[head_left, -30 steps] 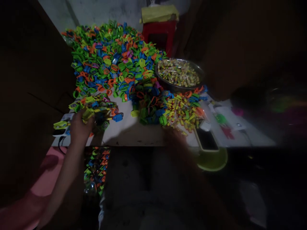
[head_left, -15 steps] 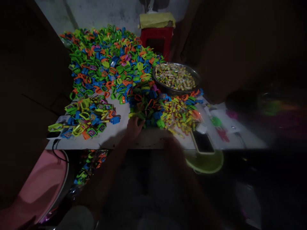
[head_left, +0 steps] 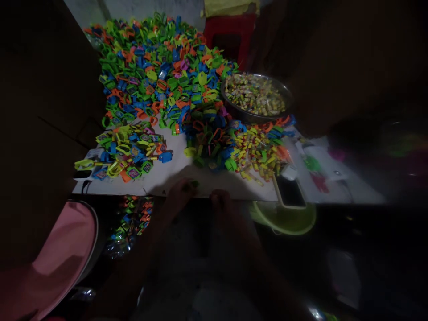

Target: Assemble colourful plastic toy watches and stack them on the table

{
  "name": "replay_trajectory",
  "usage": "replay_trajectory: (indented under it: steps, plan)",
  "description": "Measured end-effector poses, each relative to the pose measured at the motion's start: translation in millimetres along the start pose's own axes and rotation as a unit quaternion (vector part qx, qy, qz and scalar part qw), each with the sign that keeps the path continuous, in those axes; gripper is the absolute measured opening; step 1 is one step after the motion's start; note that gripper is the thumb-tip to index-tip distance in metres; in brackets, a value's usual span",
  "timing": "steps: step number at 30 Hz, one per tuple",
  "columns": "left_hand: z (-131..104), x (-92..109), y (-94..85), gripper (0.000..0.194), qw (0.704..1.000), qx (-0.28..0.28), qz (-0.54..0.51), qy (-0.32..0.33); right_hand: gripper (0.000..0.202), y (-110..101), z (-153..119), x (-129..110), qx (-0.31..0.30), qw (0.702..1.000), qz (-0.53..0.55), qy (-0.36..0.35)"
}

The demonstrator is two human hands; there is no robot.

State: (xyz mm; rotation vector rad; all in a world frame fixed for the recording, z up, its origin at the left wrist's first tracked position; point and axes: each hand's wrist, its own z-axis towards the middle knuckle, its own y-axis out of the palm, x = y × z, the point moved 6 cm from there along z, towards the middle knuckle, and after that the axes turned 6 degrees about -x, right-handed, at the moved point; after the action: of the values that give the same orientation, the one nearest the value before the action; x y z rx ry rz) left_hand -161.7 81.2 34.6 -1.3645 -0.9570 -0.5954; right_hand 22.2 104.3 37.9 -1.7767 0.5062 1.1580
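Note:
My left hand [head_left: 182, 191] is at the table's front edge, its fingers closed on a small green toy watch [head_left: 194, 183]. Close to its right, my right hand [head_left: 220, 199] is curled in dark shadow; whether it holds anything is hidden. Beyond both hands lies a large heap of toy watches [head_left: 160, 71] in green, blue and orange. A smaller group of watches [head_left: 133, 151] lies to the left. Small yellow and red wrapped pieces [head_left: 256, 151] are piled to the right, in front of a metal bowl [head_left: 234, 109] full of similar pieces.
A phone [head_left: 290, 191] lies at the table's [head_left: 157, 180] front edge, above a yellow-green basin [head_left: 284, 220]. A pink tub [head_left: 67, 240] stands at lower left. Behind the bowl is a red stool [head_left: 245, 33]. Plastic bits lie on the right.
My left hand has drawn back from the heap to the table edge with a green watch. My right hand has moved in beside it. The view has tilted down.

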Motion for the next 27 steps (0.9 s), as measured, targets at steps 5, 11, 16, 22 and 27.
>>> replay_trajectory:
  steps: [5,11,16,22,27]
  plan:
    - [-41.3,23.5,-7.7,0.041,0.99,0.05,-0.132,-0.015,0.026,-3.7,-14.8,-24.0,0.003,1.0,0.014,-0.027]
    - [-57.7,36.1,-11.6,0.043,0.984,0.056,-0.168,-0.014,0.016,0.8,-21.4,-34.7,-0.002,0.997,0.04,-0.059]
    - [-65.0,33.8,-13.0,0.039,0.984,0.061,-0.167,-0.014,0.012,2.3,-25.6,-30.6,0.028,0.998,0.016,-0.055]
    - [-71.0,27.4,-16.3,0.039,0.975,0.073,-0.204,-0.042,0.012,8.1,-26.4,-43.9,0.008,0.987,-0.109,-0.114]
    - [-72.4,18.8,-20.1,0.038,0.976,0.078,-0.192,-0.063,0.01,25.9,-24.7,-62.6,-0.094,0.959,-0.221,-0.152]
